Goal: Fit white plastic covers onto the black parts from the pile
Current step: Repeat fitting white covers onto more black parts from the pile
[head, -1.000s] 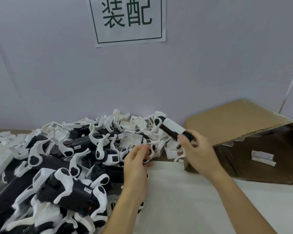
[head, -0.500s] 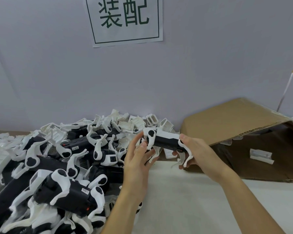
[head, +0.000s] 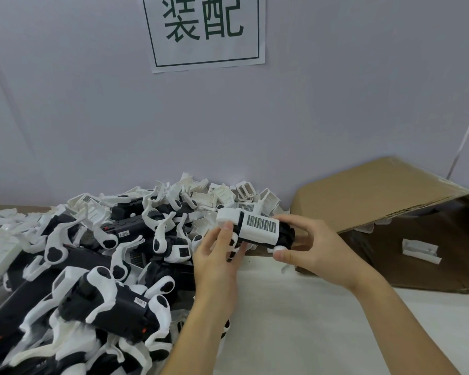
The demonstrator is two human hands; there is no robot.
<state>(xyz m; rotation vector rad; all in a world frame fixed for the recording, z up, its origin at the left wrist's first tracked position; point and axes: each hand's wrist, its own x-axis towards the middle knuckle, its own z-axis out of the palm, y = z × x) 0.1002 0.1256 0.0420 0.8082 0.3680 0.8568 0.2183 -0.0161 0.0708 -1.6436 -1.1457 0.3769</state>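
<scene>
The long black plastic part with a white grid-patterned plastic cover (head: 257, 230) on it is held up in the air between both hands, just above the near edge of the big pile of black and white plastic pieces (head: 92, 266) and in front of the brown cardboard box (head: 377, 201) lying open on its side. The right hand (head: 317, 247) is curled round the right end of the part, thumb below and fingers on top. The left hand (head: 217, 255) has its fingers wrapped under the left end, with the thumb pressing up near a small white plastic block (head: 228, 215) there. The part lies almost flat, and its long side runs left to right, tipped a little so the left end sits higher and farther away. The grid side of the cover faces up toward the camera. What could go wrong? If the left thumb pushes while the white block is crooked, it may not click in and could pop off into the pile, where it would be hard to find among so many white bits. The thin white legs hanging under the part could bend or snap if squeezed too hard. If either hand loosens, the part could drop onto the pale surface (head: 295, 320) or the pile.
</scene>
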